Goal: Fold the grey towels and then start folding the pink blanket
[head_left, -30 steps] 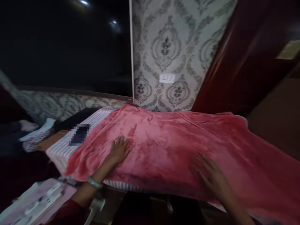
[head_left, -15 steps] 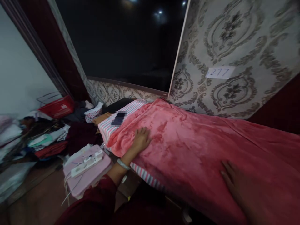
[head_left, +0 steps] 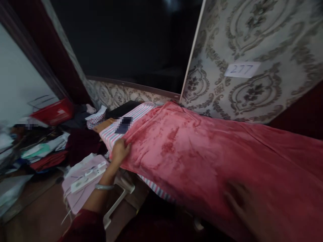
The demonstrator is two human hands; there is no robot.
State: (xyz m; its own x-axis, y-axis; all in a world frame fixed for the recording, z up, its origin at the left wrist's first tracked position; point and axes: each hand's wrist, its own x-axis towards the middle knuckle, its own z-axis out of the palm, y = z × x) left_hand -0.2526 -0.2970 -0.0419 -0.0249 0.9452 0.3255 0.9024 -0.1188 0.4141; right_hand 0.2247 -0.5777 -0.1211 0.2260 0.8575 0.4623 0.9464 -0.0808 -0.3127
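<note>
A pink-red plush blanket lies over a long raised surface, slightly wrinkled toward its left end. My left hand is closed at the blanket's left edge, its fingers curled over the fabric; a pale bangle circles the wrist. Under the blanket a striped cloth shows at the left end and along the near side. A dark, partly pixelated flat object rests on those stripes, just above my left hand. My right hand is low over the near right part of the blanket, its fingers smeared by motion.
A large dark screen hangs behind on patterned wallpaper, beside a paper marked 277. At left are a red basket, piled clothes and a pink stool carrying a white power strip.
My left hand has moved left from lying flat on the blanket to its left edge and closed there. The bunched blanket end looks smoother. My right hand has shifted slightly left, and the view has tilted.
</note>
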